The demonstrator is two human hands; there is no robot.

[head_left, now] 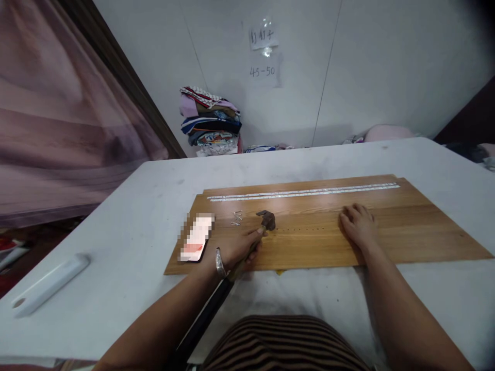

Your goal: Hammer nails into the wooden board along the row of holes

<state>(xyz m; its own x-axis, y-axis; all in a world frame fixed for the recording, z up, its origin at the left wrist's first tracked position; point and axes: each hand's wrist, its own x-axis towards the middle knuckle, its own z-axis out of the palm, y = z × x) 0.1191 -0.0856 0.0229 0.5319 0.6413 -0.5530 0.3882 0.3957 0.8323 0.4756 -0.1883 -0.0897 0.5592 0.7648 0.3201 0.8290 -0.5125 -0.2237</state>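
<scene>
My left hand [243, 248], with a silver bracelet at the wrist, is closed around the shaft of a claw hammer [267, 220], close below its head. The hammer's head is over the wooden board [410, 221], and its dark handle slants back toward my body. From the head, a row of small dark dots runs rightward along the board. Several loose nails [236, 218] lie just beyond my left hand. My right hand [359, 222] rests palm down on the board's right half, its fingers slightly bent and apart, holding nothing.
A phone [198, 237] lies at the board's left end. Two pale marked strips [305, 192] run along the far part of the board. On the white table [116, 232], a white plastic piece [50, 286] sits at left. Folded clothes [211, 123] are stacked beyond the far edge.
</scene>
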